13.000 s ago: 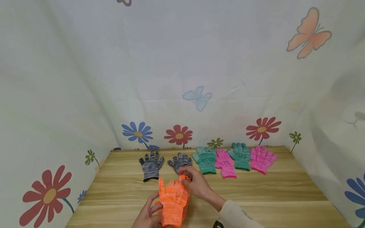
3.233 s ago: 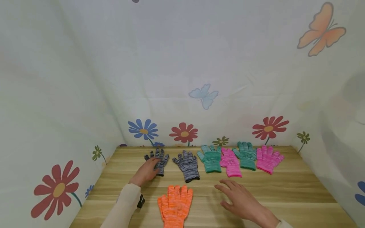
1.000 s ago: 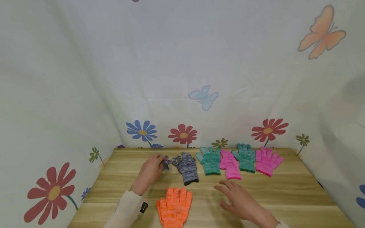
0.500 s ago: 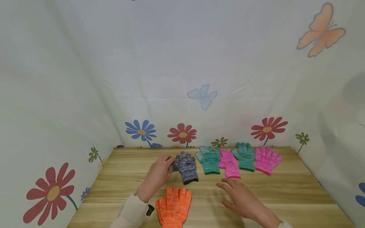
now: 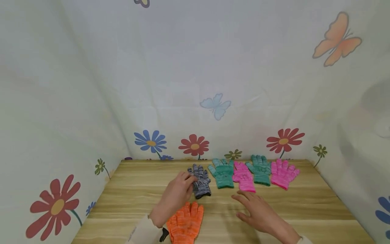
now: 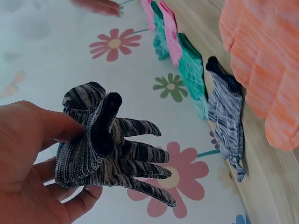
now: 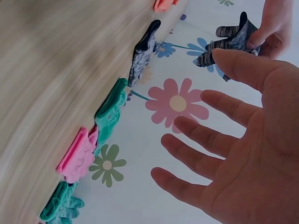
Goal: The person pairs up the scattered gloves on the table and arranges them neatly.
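Note:
My left hand (image 5: pixel 178 193) pinches a dark grey striped knit glove (image 6: pixel 135 156) between thumb and fingers, its fingers dangling and its black cuff (image 6: pixel 105 123) folded over. A matching grey glove (image 6: pixel 226 112) lies flat on the table; in the head view the hand reaches over its left side and mostly hides the held glove. Below the left wrist, a pair of orange gloves (image 5: pixel 190 223) lies stacked, partly covered by the forearm. My right hand (image 5: pixel 256 213) hovers over the table on the right with fingers spread and nothing in it; the right wrist view shows its bare palm (image 7: pixel 261 154).
Along the back of the table lie two green gloves (image 5: pixel 224 178) alternating with two pink gloves (image 5: pixel 284 174). Wood-grain table (image 5: pixel 128 189) runs up to a white curtain (image 5: pixel 170 67) printed with flowers and butterflies on three sides.
Since about three seconds ago, my left hand has picked up the leftmost grey glove and carried it right to the other grey one. Earlier, both hands handled the orange gloves, now lying down.

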`<action>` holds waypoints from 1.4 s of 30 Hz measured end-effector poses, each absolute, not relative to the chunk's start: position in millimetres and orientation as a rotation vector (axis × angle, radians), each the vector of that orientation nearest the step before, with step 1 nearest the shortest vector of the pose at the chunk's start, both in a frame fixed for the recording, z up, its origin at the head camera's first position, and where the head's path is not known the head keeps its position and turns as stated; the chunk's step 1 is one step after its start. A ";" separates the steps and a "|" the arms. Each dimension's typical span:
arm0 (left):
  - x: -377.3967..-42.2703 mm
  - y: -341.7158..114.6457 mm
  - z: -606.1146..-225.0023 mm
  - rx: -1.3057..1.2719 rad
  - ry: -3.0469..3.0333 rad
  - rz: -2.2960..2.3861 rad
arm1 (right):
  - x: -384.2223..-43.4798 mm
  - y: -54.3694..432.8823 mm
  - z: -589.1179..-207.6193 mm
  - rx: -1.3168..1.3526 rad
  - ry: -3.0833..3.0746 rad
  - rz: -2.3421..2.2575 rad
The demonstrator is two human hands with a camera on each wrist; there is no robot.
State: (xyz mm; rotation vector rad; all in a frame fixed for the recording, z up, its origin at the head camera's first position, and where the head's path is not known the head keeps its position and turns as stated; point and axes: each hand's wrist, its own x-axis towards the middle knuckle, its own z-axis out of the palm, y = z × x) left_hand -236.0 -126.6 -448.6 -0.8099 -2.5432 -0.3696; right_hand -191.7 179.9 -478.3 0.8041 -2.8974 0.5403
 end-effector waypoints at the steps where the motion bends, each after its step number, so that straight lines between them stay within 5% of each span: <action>1: -234.7 -125.1 -449.0 -0.820 -2.545 -0.367 | -191.6 179.9 -478.5 0.805 -2.896 0.543; 42: -200.1 -43.0 -502.7 -1.300 -2.933 -0.233 | -192.1 193.6 -472.5 0.749 -2.853 0.530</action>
